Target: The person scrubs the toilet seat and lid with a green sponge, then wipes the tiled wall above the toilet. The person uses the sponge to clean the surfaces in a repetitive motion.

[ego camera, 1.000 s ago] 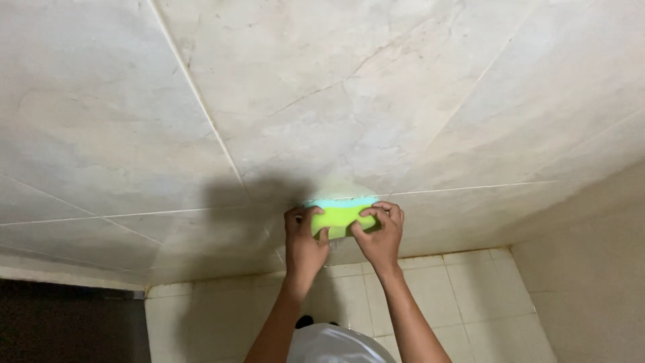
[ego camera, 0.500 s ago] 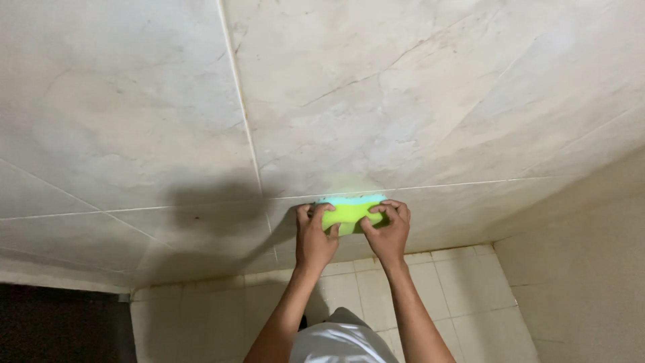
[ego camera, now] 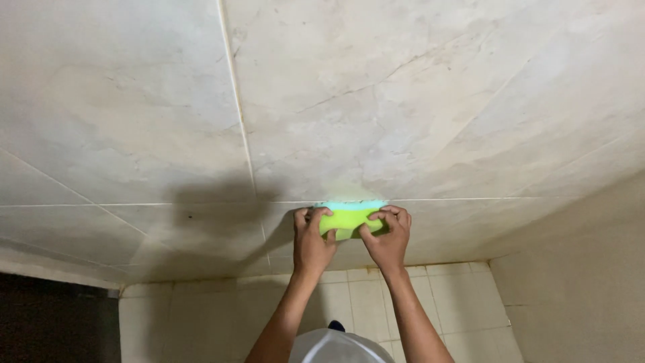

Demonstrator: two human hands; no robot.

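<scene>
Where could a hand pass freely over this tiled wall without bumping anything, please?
The large marbled tiles above and left of the grout line are bare. The only crowding is low centre, where the left hand and right hand press the green sponge.

- Showing bright lime green with a pale turquoise upper edge: the sponge (ego camera: 351, 218).
- Running cream-white with faint grey marbled veins: the large wall tiles (ego camera: 416, 101).
- Looking plain off-white, crossed by pale grout lines: the small floor tiles (ego camera: 457, 302).
</scene>
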